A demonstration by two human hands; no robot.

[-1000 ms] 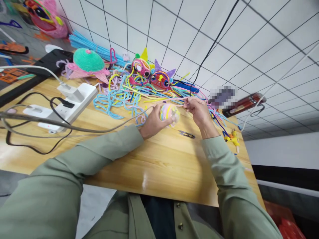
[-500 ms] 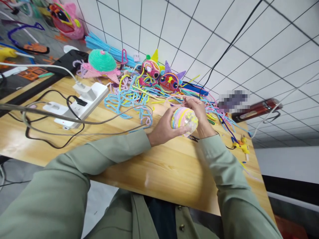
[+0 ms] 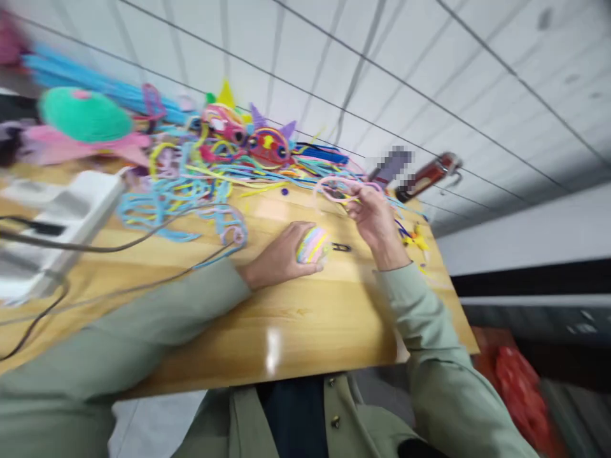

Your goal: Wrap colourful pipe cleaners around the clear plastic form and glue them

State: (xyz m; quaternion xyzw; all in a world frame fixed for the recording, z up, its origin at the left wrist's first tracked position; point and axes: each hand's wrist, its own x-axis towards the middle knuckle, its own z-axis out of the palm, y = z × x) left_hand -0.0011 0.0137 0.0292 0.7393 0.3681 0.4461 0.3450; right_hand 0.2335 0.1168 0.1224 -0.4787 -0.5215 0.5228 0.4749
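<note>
Holding striped ball (image 3: 312, 246) in left hand (image 3: 281, 254), pink strand (image 3: 329, 179) in right hand (image 3: 375, 216).
Ball above mid-bench (image 3: 310, 324), just left of snips (image 3: 341, 247), left hand clamped round its left side; right fingers pinched on strand, farther right. Ball probably light, fuzzy, dentable: cup sides, don't squeeze. Strand likely soft, bendy; pinch near end.

You wear a muted green jacket (image 3: 243, 413), its front parted over a dark, nearly black top (image 3: 293, 416). Small round brass-coloured buttons (image 3: 335, 422) sit along one edge. The long left sleeve (image 3: 167, 324) and right sleeve (image 3: 429, 337) look loose, the right one creased. Your left hand (image 3: 279, 254) and right hand (image 3: 375, 219) are bare.
</note>
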